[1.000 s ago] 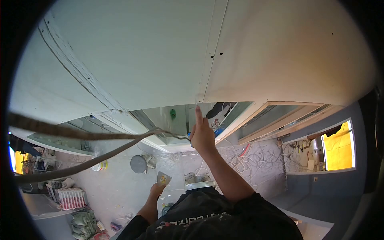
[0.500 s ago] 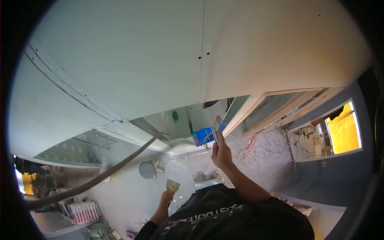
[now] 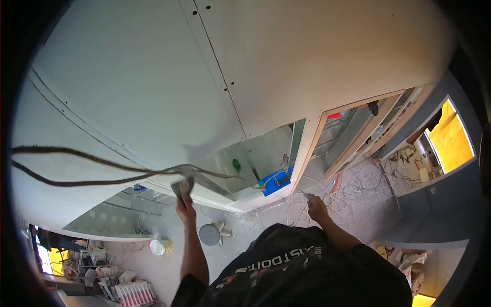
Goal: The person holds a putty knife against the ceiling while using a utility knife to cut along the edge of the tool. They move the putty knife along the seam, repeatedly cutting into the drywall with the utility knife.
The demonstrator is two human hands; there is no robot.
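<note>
My left hand (image 3: 186,209) is raised at centre left, closed round a putty knife (image 3: 183,186) with its broad grey blade pointing up. Dark cables (image 3: 153,173) hang across the view and overlap the blade's upper edge. Lower and to the right, my right hand (image 3: 318,209) grips a thin grey tool (image 3: 307,196), whose exact kind I cannot tell. Above both hands spreads a large pale wall board (image 3: 153,77) with a narrow seam (image 3: 221,66) and dark screw holes beside it.
A blue box lid (image 3: 276,183) lies at the opening's sill. On the dusty floor are a grey round stool (image 3: 209,234), a white bucket (image 3: 159,247) and tangled white cable (image 3: 358,192). Wooden framing (image 3: 309,148) edges the doorway at right.
My left hand has risen with the putty knife from low near the floor towards the board. My right hand has dropped and shifted right with its tool. The view has turned slightly.
</note>
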